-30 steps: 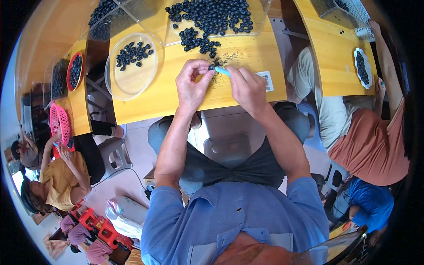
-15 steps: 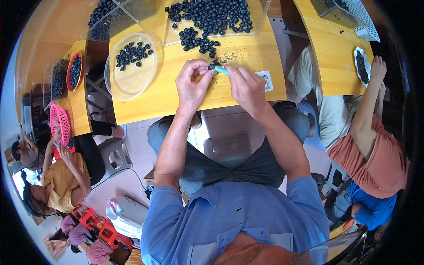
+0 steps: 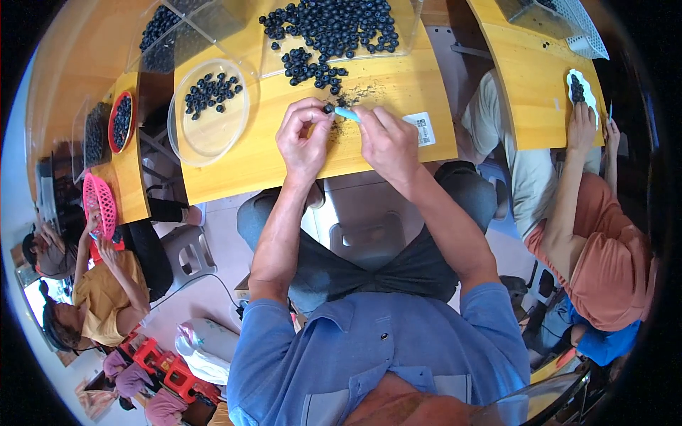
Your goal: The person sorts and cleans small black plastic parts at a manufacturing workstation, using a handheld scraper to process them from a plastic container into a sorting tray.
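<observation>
My left hand (image 3: 304, 136) pinches one small dark ball (image 3: 328, 109), round like a bead or berry, between thumb and fingertips over the wooden table (image 3: 284, 167). My right hand (image 3: 388, 142) grips a light-blue, pen-like tool (image 3: 347, 113), its tip against the ball. Dark crumbs (image 3: 359, 94) lie scattered just beyond the hands. A loose pile of similar dark balls (image 3: 341, 28) spreads over a clear tray's edge onto the wood. Left of my hands, a round clear lid-like dish (image 3: 186, 138) holds several more.
A clear divided box (image 3: 186, 23) with dark balls stands at the far left. A white printed card (image 3: 420, 129) lies right of my right hand. At the right table, a co-worker's hand (image 3: 582, 128) reaches into a white dish (image 3: 570, 78). Another person sits left by a pink basket (image 3: 99, 202).
Both my hands have shifted slightly left with the ball and tool still together. The co-worker at the right has moved a hand onto the white dish.
</observation>
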The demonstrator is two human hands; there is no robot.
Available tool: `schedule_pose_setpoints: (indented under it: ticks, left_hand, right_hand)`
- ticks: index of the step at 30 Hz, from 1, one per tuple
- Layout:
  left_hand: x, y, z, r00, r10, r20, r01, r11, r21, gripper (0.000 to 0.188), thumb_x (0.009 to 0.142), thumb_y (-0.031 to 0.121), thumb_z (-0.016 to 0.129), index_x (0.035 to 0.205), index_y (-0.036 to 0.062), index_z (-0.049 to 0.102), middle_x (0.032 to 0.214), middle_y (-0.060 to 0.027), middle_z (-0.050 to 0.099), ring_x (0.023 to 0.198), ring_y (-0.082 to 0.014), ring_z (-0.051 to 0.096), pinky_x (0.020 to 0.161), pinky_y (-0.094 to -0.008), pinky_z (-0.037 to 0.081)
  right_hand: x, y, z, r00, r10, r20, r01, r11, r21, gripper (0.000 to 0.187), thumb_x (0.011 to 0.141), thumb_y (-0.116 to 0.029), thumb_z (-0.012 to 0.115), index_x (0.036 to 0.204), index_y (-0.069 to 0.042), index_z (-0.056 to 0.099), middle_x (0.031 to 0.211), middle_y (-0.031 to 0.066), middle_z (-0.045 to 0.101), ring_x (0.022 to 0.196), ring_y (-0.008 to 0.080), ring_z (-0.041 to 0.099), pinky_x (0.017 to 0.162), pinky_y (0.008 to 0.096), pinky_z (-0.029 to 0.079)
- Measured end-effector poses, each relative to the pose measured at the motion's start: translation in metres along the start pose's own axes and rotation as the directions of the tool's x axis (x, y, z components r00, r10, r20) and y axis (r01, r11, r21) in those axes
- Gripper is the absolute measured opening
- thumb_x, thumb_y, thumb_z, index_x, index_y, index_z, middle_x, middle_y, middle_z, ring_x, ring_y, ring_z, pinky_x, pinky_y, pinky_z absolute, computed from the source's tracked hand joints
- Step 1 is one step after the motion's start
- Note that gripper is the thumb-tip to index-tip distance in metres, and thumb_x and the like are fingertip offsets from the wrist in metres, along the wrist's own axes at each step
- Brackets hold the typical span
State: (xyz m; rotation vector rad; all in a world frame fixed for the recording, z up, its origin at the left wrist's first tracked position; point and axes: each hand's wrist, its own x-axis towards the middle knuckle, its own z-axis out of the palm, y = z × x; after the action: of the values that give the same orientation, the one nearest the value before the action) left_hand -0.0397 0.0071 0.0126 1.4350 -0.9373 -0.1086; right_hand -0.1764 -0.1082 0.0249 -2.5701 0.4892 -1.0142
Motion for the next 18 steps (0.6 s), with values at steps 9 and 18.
schedule_pose_setpoints:
  ticks: [9,18]
  left_hand:
    - [-0.003,0.006,0.0,0.996,0.084,-0.012,-0.084,0.996,0.007,0.021,0.087,-0.017,0.074,0.096,-0.0013,0.063,0.113,-0.0147,0.063,0.1,-0.0212,0.069,0.089,-0.0346,0.063]
    - [0.002,0.001,-0.004,1.0,0.003,0.001,-0.003,0.986,0.165,0.026,0.095,-0.005,0.073,0.12,0.0002,0.072,0.113,-0.0089,0.064,0.094,-0.0144,0.068,0.079,-0.0256,0.057]
  right_hand:
    - [-0.004,0.011,-0.004,0.994,0.101,-0.035,-0.102,0.995,-0.011,0.02,0.09,-0.007,0.072,0.11,-0.006,0.073,0.081,0.0065,0.065,0.066,0.0259,0.069,0.056,0.0385,0.055]
    - [-0.001,0.013,0.001,0.995,0.085,-0.051,-0.084,0.996,0.026,0.021,0.089,-0.008,0.074,0.109,-0.007,0.072,0.079,0.0062,0.064,0.067,0.0259,0.068,0.057,0.0384,0.055]
